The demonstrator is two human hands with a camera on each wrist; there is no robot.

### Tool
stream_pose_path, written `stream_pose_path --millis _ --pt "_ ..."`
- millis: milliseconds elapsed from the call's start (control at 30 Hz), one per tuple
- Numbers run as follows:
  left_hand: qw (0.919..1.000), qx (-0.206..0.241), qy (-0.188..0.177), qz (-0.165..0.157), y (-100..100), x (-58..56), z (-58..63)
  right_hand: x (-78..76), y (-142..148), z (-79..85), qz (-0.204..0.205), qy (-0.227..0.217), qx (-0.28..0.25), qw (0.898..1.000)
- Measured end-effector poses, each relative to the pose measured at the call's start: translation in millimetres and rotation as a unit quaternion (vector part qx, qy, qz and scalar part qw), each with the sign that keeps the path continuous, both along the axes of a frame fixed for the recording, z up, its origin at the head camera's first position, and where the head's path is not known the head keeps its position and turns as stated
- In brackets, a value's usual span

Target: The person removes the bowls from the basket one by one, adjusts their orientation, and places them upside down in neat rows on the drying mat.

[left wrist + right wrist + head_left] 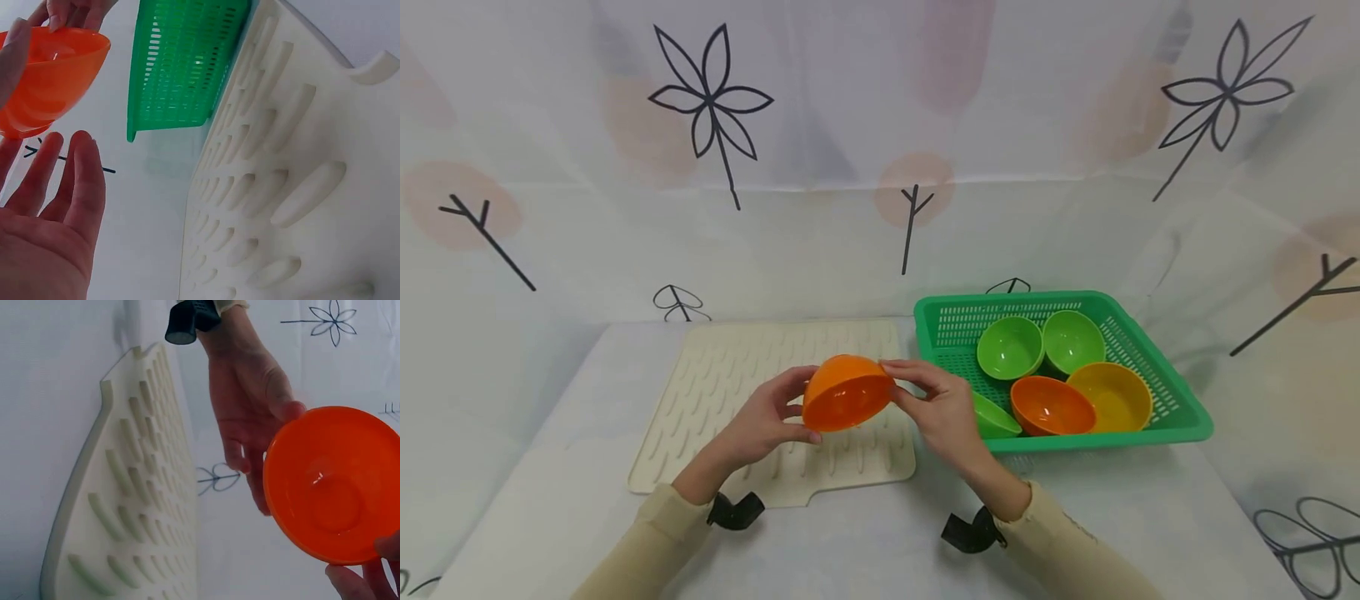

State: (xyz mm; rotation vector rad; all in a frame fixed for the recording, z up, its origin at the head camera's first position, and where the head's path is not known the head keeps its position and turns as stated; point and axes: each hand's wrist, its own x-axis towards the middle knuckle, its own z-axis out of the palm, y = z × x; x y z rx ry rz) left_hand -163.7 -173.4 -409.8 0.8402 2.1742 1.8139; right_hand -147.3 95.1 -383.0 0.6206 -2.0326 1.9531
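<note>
An orange bowl (847,393) is held in the air over the cream drying mat (857,458), tilted so that its hollow faces the person. My left hand (765,419) grips its left side, the thumb at the rim and fingers behind the bowl's outer wall. On the other side my right hand (942,410) pinches the rim between thumb and fingers. In the right wrist view, the smooth inside of the bowl (331,481) shows. The left wrist view shows the bowl's outer wall (50,94) above some of the left fingers.
A green basket (1090,442) stands right of the mat, holding green bowls (1010,348), another orange bowl (1051,407) and a yellow bowl (1116,398). Rows of raised ridges cover the mat. A patterned cloth (820,242) hangs behind the white table surface (850,542).
</note>
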Motion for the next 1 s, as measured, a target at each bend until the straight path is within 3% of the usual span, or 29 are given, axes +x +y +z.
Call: stream_pose_path --millis 233,433,767,1000 --pt "0.9982 0.037 -0.046 -0.014 0 2.2 2.4 -0.5 -1 -1.7 0.009 -0.019 -0.025 0.999" --pt "0.9985 0.034 -0.044 -0.001 -4 4.1 5.1 -0.4 -1 0.0 0.01 -0.048 -0.001 0.999" --pt "0.9994 0.01 -0.009 0.03 -8 7.1 7.1 3.0 1 5.1 0.059 -0.122 0.057 0.989" --pt "0.9921 -0.074 0.075 0.067 -11 10.9 8.6 10.0 -3 12.1 0.093 -0.169 0.05 0.98"
